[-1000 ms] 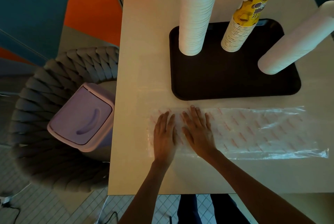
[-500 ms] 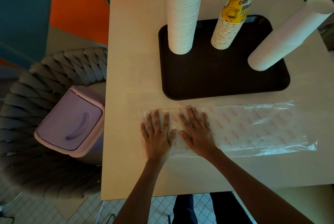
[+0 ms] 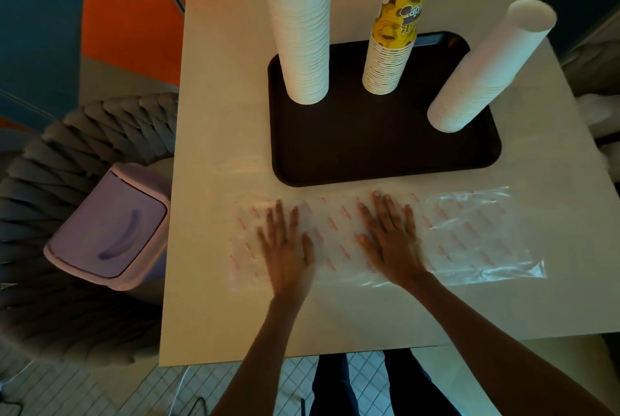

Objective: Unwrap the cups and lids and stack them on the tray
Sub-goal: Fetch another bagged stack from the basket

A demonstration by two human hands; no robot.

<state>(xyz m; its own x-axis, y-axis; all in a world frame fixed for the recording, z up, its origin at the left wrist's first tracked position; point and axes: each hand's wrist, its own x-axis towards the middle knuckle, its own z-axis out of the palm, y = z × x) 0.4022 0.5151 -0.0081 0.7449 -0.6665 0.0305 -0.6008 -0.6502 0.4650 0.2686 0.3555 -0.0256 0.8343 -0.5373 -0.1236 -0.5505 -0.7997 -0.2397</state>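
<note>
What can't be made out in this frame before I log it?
All in the head view:
- Tall white cup stack: top cut off by the upper edge, so its count is unknown.
- Left hand: motion-blurred; how its fingers lie on the plastic wrapper is unclear.
- Wrapper's red print: too small to read.
- Bin: closed lid hides its contents.
- Tray: far left corner hidden behind that stack.

Wears dark navy trousers point(image 3: 330, 382), seen as two legs behind and below the wrists, and shows both forearms point(image 3: 486, 331) bare from the wrists back to the frame edge, the left hand point(image 3: 285, 248) bare and blurred with a small dark mark on one finger, the right hand point(image 3: 392, 241) bare with short pale nails.
</note>
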